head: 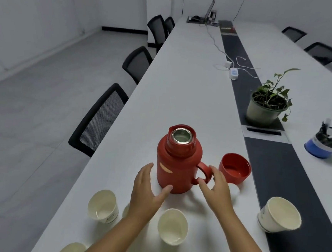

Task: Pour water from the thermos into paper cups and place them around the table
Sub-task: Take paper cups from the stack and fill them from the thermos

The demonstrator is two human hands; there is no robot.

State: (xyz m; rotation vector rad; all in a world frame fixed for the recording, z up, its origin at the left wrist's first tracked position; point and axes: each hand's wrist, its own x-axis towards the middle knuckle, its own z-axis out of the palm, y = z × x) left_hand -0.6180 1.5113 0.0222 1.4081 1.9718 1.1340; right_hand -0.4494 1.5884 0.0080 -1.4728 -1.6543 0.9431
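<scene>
— On the white table, centre: what's your thermos like?
— Matte red cylinder, steel-rimmed mouth uncapped, loop handle toward your right hand.
— Hands?
— Both open, fingers spread: left hand thumb touching the base (right at the handle, contact unclear). Red lid just beside; paper cups nearer you.

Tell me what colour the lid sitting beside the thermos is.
Red, matching the thermos; the lid lies open side up in the head view.
</scene>
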